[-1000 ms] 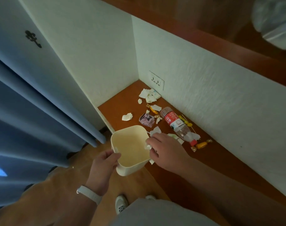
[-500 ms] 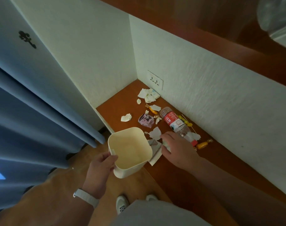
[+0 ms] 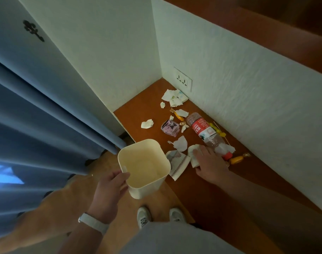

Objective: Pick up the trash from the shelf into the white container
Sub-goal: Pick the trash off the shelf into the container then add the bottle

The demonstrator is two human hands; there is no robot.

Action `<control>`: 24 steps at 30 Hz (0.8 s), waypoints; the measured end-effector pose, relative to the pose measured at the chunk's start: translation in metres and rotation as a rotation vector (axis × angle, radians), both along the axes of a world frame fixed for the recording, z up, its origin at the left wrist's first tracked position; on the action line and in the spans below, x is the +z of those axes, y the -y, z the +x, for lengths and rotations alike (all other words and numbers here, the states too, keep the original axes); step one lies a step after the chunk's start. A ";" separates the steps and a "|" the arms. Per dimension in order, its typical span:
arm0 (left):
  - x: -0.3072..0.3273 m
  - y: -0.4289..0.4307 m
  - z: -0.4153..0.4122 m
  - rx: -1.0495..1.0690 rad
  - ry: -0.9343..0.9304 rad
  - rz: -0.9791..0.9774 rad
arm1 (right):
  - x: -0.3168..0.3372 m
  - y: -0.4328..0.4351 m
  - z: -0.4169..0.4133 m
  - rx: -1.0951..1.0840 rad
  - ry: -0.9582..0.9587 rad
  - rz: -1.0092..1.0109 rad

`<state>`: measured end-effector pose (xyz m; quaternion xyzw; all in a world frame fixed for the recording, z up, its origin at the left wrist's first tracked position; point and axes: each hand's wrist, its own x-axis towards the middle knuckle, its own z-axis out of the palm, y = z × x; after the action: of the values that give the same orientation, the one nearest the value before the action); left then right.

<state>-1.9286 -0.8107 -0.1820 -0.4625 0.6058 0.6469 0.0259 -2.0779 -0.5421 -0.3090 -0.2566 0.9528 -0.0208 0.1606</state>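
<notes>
You are near the start, by my judgement: almost all the trash lies on the shelf (image 3: pixel 138 110), and the part of the white container's (image 3: pixel 147 191) inside that shows looks bare.

Your left hand (image 3: pixel 110 187) grips the container's near rim, thumb inside and fingers curled round the outside, holding it off the shelf's front edge with its mouth up. Your right hand (image 3: pixel 209 162) rests just right of the container on a crumpled white paper (image 3: pixel 192 153). Its fingers lie nearly straight on the paper with the thumb stretched alongside, and no pinch shows. The paper is on the shelf, not lifted.

What is left, placed from the container:
- a folded printed napkin (image 3: pixel 177 162), touching or all but touching its right wall;
- a torn tissue (image 3: pixel 180 143), just beyond its far right corner;
- a plastic bottle (image 3: pixel 204 132) on its side, farther right, its red cap end partly hidden behind your right hand;
- a pink wrapper (image 3: pixel 170 127) and a small tissue wad (image 3: pixel 147 123), beyond its far rim;
- an orange sweet (image 3: pixel 238 158), well to the right, past your hand;
- small sweet wrappers (image 3: pixel 176 114) and yellow sticks (image 3: pixel 218 130), around the bottle;
- a heap of tissues (image 3: pixel 174 97), farthest off, in the corner under the wall socket (image 3: pixel 183 80).

So roughly a dozen pieces remain. The paper under your hand is the obvious one to take now, and the bottle is the only bulky piece.
</notes>
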 end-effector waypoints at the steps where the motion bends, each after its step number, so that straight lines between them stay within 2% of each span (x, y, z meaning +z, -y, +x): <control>1: 0.001 0.000 0.000 -0.001 -0.007 0.002 | -0.001 0.001 0.000 -0.005 -0.011 0.003; 10: 0.012 0.000 -0.005 0.046 -0.048 0.103 | 0.002 0.000 0.003 -0.017 -0.035 0.103; 15: 0.008 0.003 -0.005 0.021 -0.035 0.092 | 0.010 -0.003 0.006 -0.003 -0.046 0.122; 19: 0.005 0.005 -0.004 0.020 -0.034 0.088 | 0.020 -0.005 0.009 -0.028 -0.078 0.096; 24: 0.003 0.005 -0.006 0.001 -0.037 0.092 | 0.042 -0.010 0.011 -0.174 -0.157 -0.033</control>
<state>-1.9348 -0.8158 -0.1786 -0.4490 0.5756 0.6825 0.0357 -2.0670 -0.5316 -0.2673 -0.1763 0.9807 -0.0300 0.0789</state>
